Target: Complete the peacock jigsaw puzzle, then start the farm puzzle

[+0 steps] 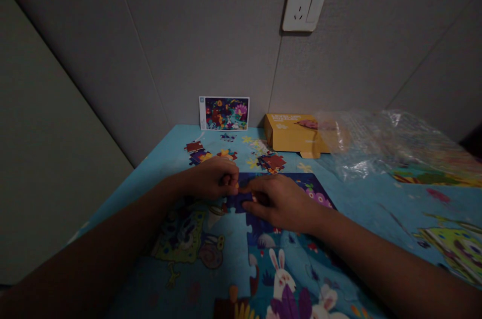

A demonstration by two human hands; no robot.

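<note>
My left hand [215, 177] is closed, its fingertips pinched at the upper left edge of a partly assembled jigsaw puzzle [291, 248]. A dark blue puzzle piece [236, 204] lies right under those fingertips, and the fingers partly cover it. From the other side comes my right hand [282, 202], index finger stretched to the left hand's fingertips and thumb apart below it, resting on the puzzle. White rabbits, blue shapes and a purple plant show on the joined part. Its left edge is uneven, with open tabs and notches.
Loose puzzle pieces [271, 162] lie in small piles behind the hands. A picture card [227, 114] leans on the wall beside a yellow box [297, 140]. Clear plastic wrap [376, 143] spreads to the right. A cartoon-print blue cloth [150, 163] covers the table; a socket [306, 3] is above.
</note>
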